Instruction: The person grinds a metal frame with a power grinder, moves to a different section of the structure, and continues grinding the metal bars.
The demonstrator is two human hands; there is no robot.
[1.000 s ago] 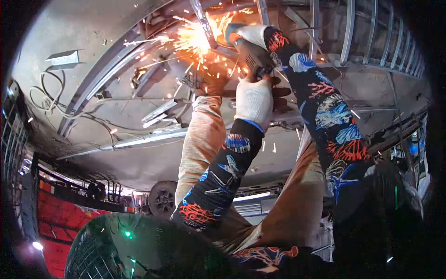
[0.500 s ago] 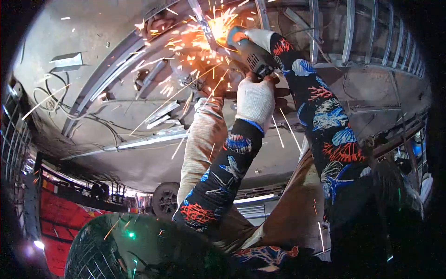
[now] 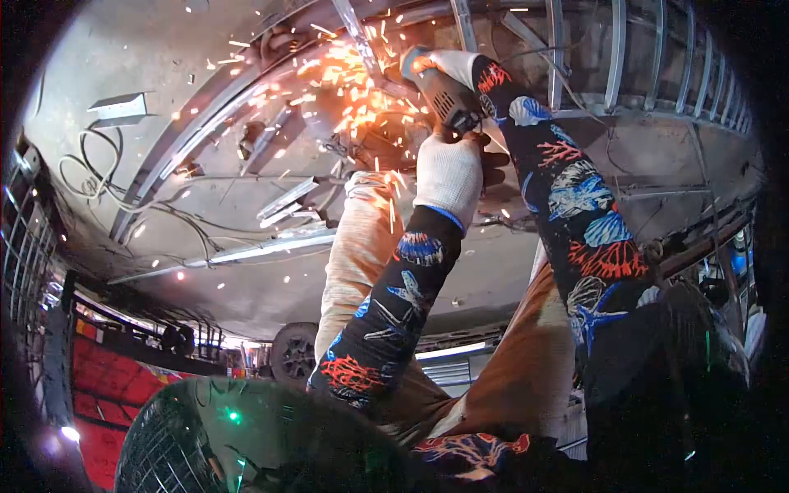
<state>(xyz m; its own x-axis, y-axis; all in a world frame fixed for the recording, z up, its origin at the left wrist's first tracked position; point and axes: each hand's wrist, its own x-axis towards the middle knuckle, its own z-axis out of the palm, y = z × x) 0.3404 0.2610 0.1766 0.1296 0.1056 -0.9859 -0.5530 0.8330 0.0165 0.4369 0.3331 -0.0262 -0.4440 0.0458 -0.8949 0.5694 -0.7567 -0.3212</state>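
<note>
Grinder (image 3: 446, 100) held in both gloved hands, angled beside a metal bar (image 3: 353, 31) near the top of the view. Left hand (image 3: 449, 172) has its fingers closed round the rear end of the body; right hand (image 3: 452, 67) is wrapped over the front by the teal head, fingertips partly hidden. Sparks (image 3: 349, 90) spray left over the bar; can't tell exactly where the disc touches. Trouser leg (image 3: 359, 238) just beside the left sleeve (image 3: 411, 300). Loose cable (image 3: 92, 185) and metal offcut (image 3: 119, 108) lie on the floor (image 3: 246, 287), far left
</note>
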